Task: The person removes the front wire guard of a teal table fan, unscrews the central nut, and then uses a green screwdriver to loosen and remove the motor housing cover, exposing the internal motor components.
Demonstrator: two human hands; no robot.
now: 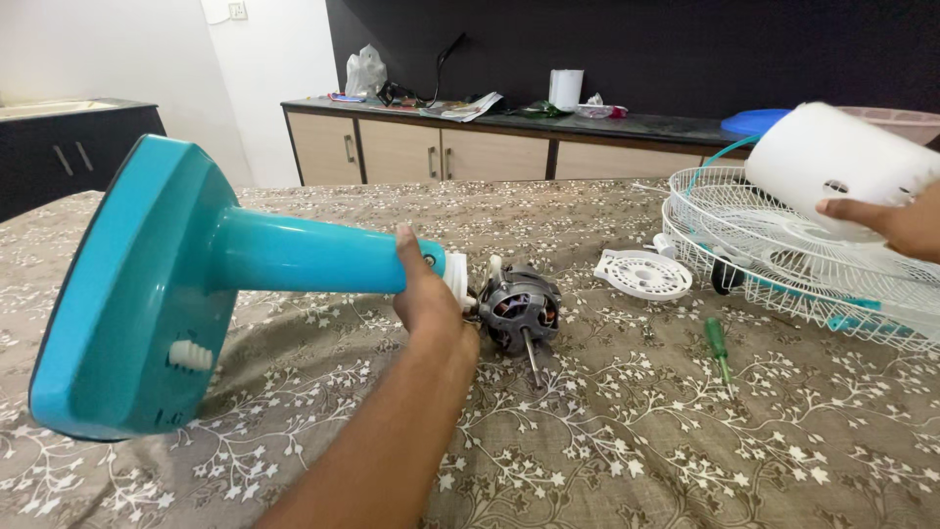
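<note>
Head view, left grip (423,294) around teal fan stand (196,284), right grip (896,223) holding white motor cover (832,167)

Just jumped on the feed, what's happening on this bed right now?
A table fan lies in pieces on a patterned bedspread. The left hand grips the neck of the teal fan stand, tipped on its side, with the bare motor at its end. The right hand holds the white motor cover above the wire grilles. A green screwdriver lies nearby.

A bed (636,441) is covered by a brown floral sheet. A dark wall (636,49) is faced by a long cabinet (431,152) with beige doors; white walls (98,49) are seen left.
</note>
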